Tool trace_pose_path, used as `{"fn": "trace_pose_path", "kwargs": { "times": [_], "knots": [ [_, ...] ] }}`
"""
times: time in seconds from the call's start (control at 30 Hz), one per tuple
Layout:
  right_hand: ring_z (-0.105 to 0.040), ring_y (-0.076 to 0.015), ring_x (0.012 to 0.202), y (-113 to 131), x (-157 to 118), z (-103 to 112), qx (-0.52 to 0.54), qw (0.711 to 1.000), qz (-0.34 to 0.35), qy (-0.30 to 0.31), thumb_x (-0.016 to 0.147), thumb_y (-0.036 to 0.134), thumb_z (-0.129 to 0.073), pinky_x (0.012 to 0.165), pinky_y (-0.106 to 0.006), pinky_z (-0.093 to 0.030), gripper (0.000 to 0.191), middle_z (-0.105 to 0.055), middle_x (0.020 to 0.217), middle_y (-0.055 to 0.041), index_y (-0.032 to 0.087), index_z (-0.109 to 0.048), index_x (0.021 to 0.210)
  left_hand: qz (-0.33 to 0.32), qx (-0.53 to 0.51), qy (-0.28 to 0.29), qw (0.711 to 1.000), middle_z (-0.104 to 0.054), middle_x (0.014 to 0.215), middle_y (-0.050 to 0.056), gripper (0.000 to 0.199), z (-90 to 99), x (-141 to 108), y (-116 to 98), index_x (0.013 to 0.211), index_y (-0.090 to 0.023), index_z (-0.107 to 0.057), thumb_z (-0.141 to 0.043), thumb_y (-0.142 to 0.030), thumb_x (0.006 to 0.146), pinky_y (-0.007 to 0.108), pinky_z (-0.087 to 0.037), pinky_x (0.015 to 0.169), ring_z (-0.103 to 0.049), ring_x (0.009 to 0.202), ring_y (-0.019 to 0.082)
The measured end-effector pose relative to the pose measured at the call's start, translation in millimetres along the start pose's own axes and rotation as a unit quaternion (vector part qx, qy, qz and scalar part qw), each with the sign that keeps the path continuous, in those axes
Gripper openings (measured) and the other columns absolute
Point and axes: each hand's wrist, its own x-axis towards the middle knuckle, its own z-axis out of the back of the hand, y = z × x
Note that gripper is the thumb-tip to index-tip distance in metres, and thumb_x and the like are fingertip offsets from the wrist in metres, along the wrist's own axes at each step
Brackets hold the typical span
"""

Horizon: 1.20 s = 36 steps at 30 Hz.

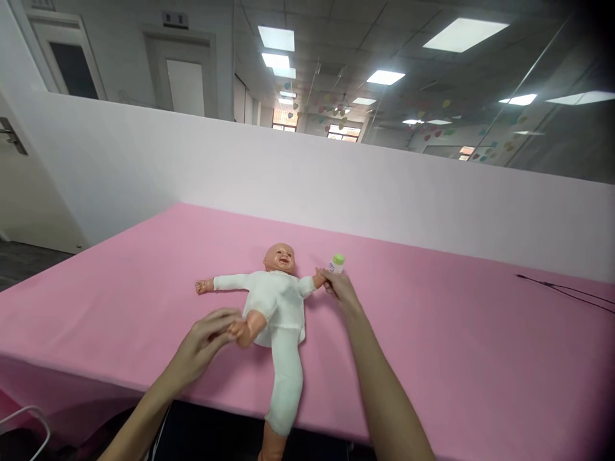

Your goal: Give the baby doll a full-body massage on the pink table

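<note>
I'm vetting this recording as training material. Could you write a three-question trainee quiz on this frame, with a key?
1. True or false: the doll lies face up on the pink table top.
2. Which part of the doll is at the person's left hand?
3. Fill in: the small bottle just beyond the right hand has a ____ cap.

Key: 1. True. 2. Its raised foot. 3. Green.

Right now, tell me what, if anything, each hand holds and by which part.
The baby doll: the left hand holds its raised foot; the right hand holds the doll's hand near the green-capped bottle.
</note>
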Motion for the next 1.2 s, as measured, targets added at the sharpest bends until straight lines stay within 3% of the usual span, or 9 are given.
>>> {"fn": "trace_pose_path", "kwargs": {
  "times": [0.13,0.27,0.37,0.5,0.67,0.77,0.9,1.07,1.2],
  "knots": [
    [-0.036,-0.0086,0.04,-27.1,23.6,39.2,0.027,0.984,-0.072,-0.16,0.065,0.029,-0.085,0.038,-0.024,-0.029,0.029,-0.048,0.043,0.0043,0.017,-0.06,0.055,0.0,-0.004,0.051,0.999,-0.074,0.097,0.011,0.026,14.5,-72.4,-2.2,0.094,-0.026,-0.078,-0.056,-0.039,0.1,0.031,-0.059,0.08,-0.071,0.089,0.025],
    [-0.036,-0.009,0.038,-47.2,24.1,49.5,0.029,0.975,-0.098,-0.199,0.065,0.025,-0.083,0.035,-0.023,-0.026,0.031,-0.046,0.039,0.0031,0.018,-0.056,0.051,0.012,-0.004,0.05,0.999,-0.077,0.096,0.009,0.021,10.1,-116.4,17.0,0.102,-0.031,-0.081,-0.066,-0.044,0.093,0.028,-0.061,0.075,-0.074,0.079,0.024],
    [-0.037,-0.008,0.043,-37.3,18.3,42.0,0.059,0.977,-0.081,-0.19,0.067,0.027,-0.083,0.038,-0.022,-0.032,0.025,-0.049,0.046,0.0034,0.018,-0.061,0.059,0.031,-0.005,-0.006,0.999,-0.077,0.099,0.009,0.023,4.9,-122.9,25.7,0.099,-0.03,-0.082,-0.066,-0.045,0.093,0.026,-0.061,0.078,-0.075,0.086,0.025],
    [-0.033,-0.0073,0.047,-2.4,2.1,18.7,0.082,0.995,-0.028,-0.048,0.069,0.039,-0.087,0.042,-0.022,-0.032,0.028,-0.047,0.054,0.005,0.017,-0.069,0.07,0.084,-0.026,-0.082,0.993,-0.075,0.107,0.01,0.026,-1.0,-85.0,20.0,0.096,-0.023,-0.082,-0.065,-0.043,0.094,0.026,-0.058,0.088,-0.072,0.103,0.026],
    [-0.036,-0.0081,0.05,18.1,-32.2,-26.5,-0.065,0.979,0.051,0.187,0.078,0.053,-0.08,0.047,-0.024,-0.029,0.041,-0.047,0.054,0.0045,0.016,-0.068,0.065,0.074,-0.082,-0.116,0.987,-0.074,0.121,0.011,0.03,-24.4,11.7,19.8,0.108,-0.021,-0.079,-0.065,-0.043,0.094,0.036,-0.053,0.098,-0.067,0.115,0.029],
    [-0.043,-0.0098,0.051,14.4,-49.4,-48.7,-0.156,0.957,0.07,0.236,0.081,0.055,-0.075,0.05,-0.025,-0.032,0.045,-0.051,0.054,0.0031,0.016,-0.065,0.06,0.06,-0.115,-0.077,0.989,-0.076,0.116,0.011,0.031,-43.0,52.2,27.0,0.108,-0.018,-0.079,-0.067,-0.041,0.092,0.038,-0.051,0.097,-0.068,0.111,0.029],
    [-0.045,-0.0108,0.05,17.4,-51.3,-49.9,-0.192,0.949,0.089,0.235,0.083,0.055,-0.072,0.05,-0.025,-0.034,0.045,-0.052,0.053,0.0029,0.016,-0.066,0.06,0.055,-0.122,-0.057,0.989,-0.077,0.11,0.011,0.03,-49.0,61.1,28.3,0.102,-0.016,-0.079,-0.067,-0.042,0.091,0.038,-0.051,0.096,-0.069,0.106,0.029],
    [-0.043,-0.0102,0.048,24.5,-6.7,-0.9,-0.094,0.99,0.084,0.066,0.076,0.051,-0.079,0.046,-0.025,-0.035,0.038,-0.051,0.051,0.0033,0.014,-0.075,0.073,0.129,-0.107,-0.08,0.983,-0.075,0.116,0.01,0.038,-12.5,12.4,15.6,0.114,-0.02,-0.077,-0.067,-0.048,0.091,0.037,-0.052,0.1,-0.068,0.113,0.03],
    [-0.042,-0.0079,0.046,-1.6,27.4,40.4,0.007,0.993,-0.038,-0.114,0.066,0.034,-0.088,0.042,-0.022,-0.036,0.029,-0.052,0.048,0.0031,0.014,-0.067,0.06,0.154,-0.054,-0.063,0.985,-0.076,0.112,0.009,0.037,18.1,-55.9,12.6,0.102,-0.022,-0.082,-0.069,-0.053,0.087,0.035,-0.056,0.097,-0.07,0.11,0.031]
  ]
}}
